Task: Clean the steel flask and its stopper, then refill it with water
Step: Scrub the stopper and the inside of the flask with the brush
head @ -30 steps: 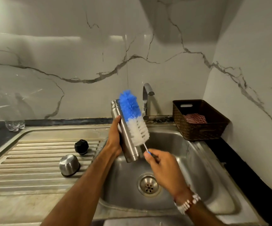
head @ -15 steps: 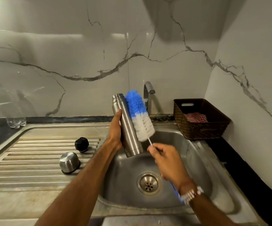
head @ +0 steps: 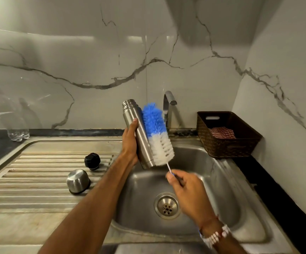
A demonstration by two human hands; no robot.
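My left hand grips the steel flask, which is uncapped and tilted a little, above the sink basin. My right hand pinches the thin handle of a blue-and-white bottle brush. The bristles lie against the flask's right side, outside it. The black stopper and the steel cap, upside down, sit on the ribbed drainboard to the left.
The tap stands behind the basin with no water running. A brown woven basket holding a red striped cloth sits at the right. A clear plastic bottle with a blue cap stands at the far left against the marble wall.
The brush has slid along the flask's right side and now lies closer against it. My right hand has shifted right and slightly up; the flask has stayed in my left hand.
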